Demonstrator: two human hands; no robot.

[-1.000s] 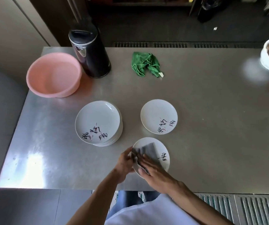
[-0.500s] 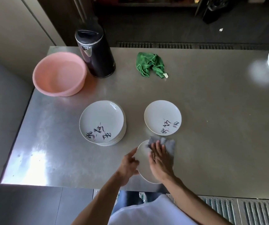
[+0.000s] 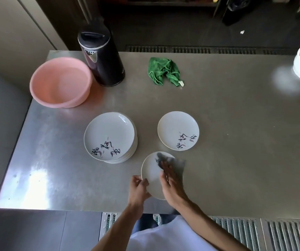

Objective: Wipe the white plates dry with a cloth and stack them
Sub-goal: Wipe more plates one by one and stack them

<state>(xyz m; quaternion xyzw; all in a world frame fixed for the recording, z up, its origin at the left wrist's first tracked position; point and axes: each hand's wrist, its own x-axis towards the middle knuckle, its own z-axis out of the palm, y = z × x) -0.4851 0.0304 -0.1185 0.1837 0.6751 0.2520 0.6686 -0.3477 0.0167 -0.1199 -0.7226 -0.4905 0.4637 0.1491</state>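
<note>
Step in hand: wiping. A small round white plate [image 3: 151, 171] is being worked at the 6 o'clock edge of the steel counter [image 3: 236, 142], directly in front of the person. Its rim is being gripped on its 8 o'clock side by the left hand [image 3: 139, 187], with the fingers curled over the edge. A crumpled grey cloth [image 3: 163, 157] is being pressed onto the plate face by the right hand [image 3: 170, 182], fingers straight and flat, nothing being clasped. The cloth is being imaged blurred toward the 1 o'clock rim, so a stroke is being judged as under way. Whether the plate is lying flat or being tipped cannot be told.

A stack of white painted plates [image 3: 109, 136] is being noted at 10 o'clock from the wiped plate, near but apart. A single white painted plate [image 3: 178, 130] is being noted at 1 o'clock, just beside the cloth. Which of the two is the dried pile cannot be told.

Judgement: the task is being taken as partway done. The next move is being expected to call for the cloth to be lifted clear and the plate to be carried by its rim and set centred on the dried pile.

Also being logged at the far side: pink plastic basin [image 3: 60, 82] at 10 o'clock, black cylindrical jug [image 3: 101, 58] at 11, crumpled green cloth [image 3: 163, 71] at 12.
</note>
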